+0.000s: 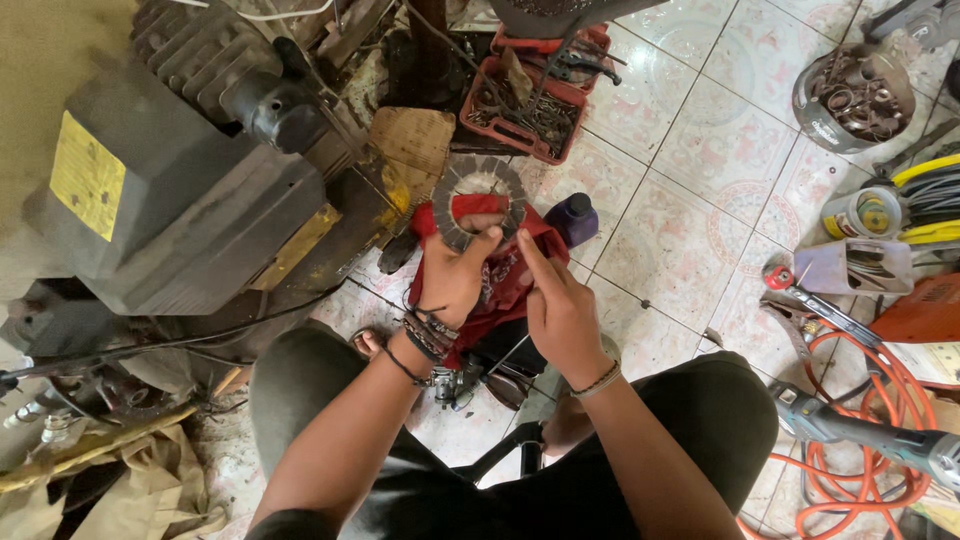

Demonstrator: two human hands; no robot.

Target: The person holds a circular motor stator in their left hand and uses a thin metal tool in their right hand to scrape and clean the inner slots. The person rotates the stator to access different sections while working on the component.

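Observation:
My left hand grips a grey ring-shaped clutch plate with toothed pads, thumb on its lower rim, and a red cloth is bunched under and behind it. The right hand rests its fingers on the red cloth just below the plate, index finger pointing up toward the ring. Both wrists wear bracelets. I am crouched over a tiled floor, knees in dark trousers on either side.
A large dark engine with a yellow label fills the left. A red tray of bolts and tools lies beyond the plate, a dark purple bottle beside it. Orange hose, a power tool and a bucket of parts sit at right.

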